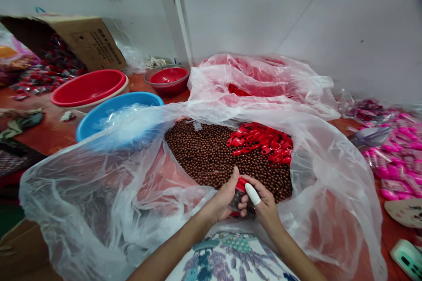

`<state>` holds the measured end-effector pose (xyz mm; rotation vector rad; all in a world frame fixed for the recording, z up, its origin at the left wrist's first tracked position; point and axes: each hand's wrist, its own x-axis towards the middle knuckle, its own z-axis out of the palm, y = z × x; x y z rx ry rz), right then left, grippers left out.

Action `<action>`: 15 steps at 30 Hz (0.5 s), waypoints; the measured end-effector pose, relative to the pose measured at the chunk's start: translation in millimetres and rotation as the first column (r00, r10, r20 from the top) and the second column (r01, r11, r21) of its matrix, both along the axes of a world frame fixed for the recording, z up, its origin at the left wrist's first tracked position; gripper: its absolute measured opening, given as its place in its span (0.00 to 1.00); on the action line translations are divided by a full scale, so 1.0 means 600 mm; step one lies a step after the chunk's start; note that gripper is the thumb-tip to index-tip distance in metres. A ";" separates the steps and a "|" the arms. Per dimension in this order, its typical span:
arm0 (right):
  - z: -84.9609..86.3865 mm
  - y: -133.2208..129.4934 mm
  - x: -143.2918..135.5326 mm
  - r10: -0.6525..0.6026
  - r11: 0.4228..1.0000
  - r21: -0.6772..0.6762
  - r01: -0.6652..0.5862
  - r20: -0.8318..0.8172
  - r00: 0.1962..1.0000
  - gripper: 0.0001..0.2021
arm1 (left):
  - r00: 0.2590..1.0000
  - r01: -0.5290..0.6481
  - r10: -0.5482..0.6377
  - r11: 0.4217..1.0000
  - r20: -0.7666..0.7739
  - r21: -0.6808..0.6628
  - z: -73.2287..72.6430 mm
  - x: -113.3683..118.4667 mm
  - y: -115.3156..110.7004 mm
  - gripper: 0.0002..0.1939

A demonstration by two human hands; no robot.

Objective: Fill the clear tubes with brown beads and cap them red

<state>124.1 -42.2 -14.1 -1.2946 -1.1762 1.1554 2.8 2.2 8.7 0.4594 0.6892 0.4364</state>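
Both of my hands meet at the near edge of a plastic sheet [332, 162] that holds many small brown balls [204, 153]. My left hand [227, 199] is wrapped round a small clear container with a red top [241, 184]. My right hand [262, 197], with a white cover on its thumb [252, 194], grips the same container from the other side. Part of the container is hidden by my fingers. Red plastic pieces [260, 140] lie on the balls at the back right of the pile.
A blue basin [86, 124] with clear plastic pieces, a red basin [89, 88] and a smaller red bowl [169, 75] stand at the back left. Beyond are a cardboard box [95, 44] and a bag of red parts [263, 74]. Pink items [400, 153] lie at the right.
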 end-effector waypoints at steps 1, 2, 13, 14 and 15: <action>-0.001 -0.001 0.000 -0.004 1.000 -0.003 0.004 -0.013 1.000 0.16 | 1.000 -0.002 0.002 1.000 -0.001 0.006 0.000 0.000 0.000 0.34; -0.001 -0.001 0.000 0.000 1.000 -0.002 0.000 -0.021 1.000 0.16 | 1.000 -0.003 0.003 1.000 -0.009 0.011 0.000 0.000 -0.001 0.34; 0.009 0.017 0.019 0.137 0.945 0.262 -0.197 0.230 0.964 0.13 | 0.996 0.040 -0.038 0.999 -0.086 0.021 0.004 -0.002 0.000 0.34; 0.009 0.018 0.022 0.141 0.926 0.302 -0.227 0.281 0.949 0.14 | 0.995 0.045 -0.043 0.999 -0.088 0.017 0.003 -0.002 0.000 0.34; 0.008 0.017 0.024 0.143 0.906 0.334 -0.259 0.334 0.932 0.15 | 0.994 0.049 -0.048 0.999 -0.094 0.013 0.003 -0.002 0.000 0.34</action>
